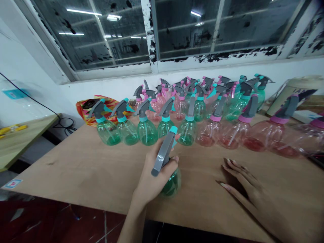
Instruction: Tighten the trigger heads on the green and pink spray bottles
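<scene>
The left hand (150,173) is curled firmly around the neck of a green spray bottle (172,186), its thumb wrapped across the near side and its other fingers partly hidden behind the grey spray head (163,156). The turquoise nozzle points away from the wearer. This held bottle serves as the landmark for all positions below; whether its base touches the counter (83,168) cannot be told.

To its right, well apart, the right hand (249,189) is spread palm down with fingers extended and slightly parted, grasping nothing; contact with the counter is unclear.

Just beyond the held bottle runs a row of similar vessels: five green bottles with turquoise collars (146,133), extending from its left to slightly right of it, followed by four pink bottles with magenta collars (234,133) farther right. Each green one contains a little green liquid.

Behind this row, beyond the landmark, stands a mixed cluster of pink and green spray bottles (181,106). A patterned orange bag (83,109) lies beyond and left of it; a cream container (288,96) stands beyond and far right. Farthest behind it are a white wall (111,86) and a paint-flecked window (121,37).
</scene>
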